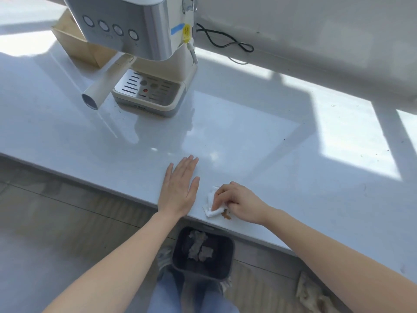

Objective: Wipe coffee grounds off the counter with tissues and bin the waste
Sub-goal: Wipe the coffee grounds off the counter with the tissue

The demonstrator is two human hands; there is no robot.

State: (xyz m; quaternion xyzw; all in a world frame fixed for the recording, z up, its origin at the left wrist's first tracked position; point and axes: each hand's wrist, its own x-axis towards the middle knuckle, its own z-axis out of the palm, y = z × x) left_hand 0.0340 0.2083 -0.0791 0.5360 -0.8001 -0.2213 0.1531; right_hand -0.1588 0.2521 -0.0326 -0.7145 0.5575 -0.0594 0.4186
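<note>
My right hand (237, 201) pinches a folded white tissue (209, 204) against the white counter (282, 154), close to its front edge. A small brown smear of coffee grounds (226, 215) lies just beside the tissue, under my fingers. My left hand (179, 187) lies flat on the counter, fingers straight, a short way left of the tissue. Below the counter edge, on the floor, stands a dark bin (204, 254) with crumpled used tissues (199, 245) inside.
A cream and silver coffee machine (144, 53) stands at the back left, its portafilter handle (101, 86) jutting toward me. A wooden box (74, 44) sits behind it, and a black cable (223, 39) trails along the wall. A crumpled cloth (316, 294) lies on the floor at right.
</note>
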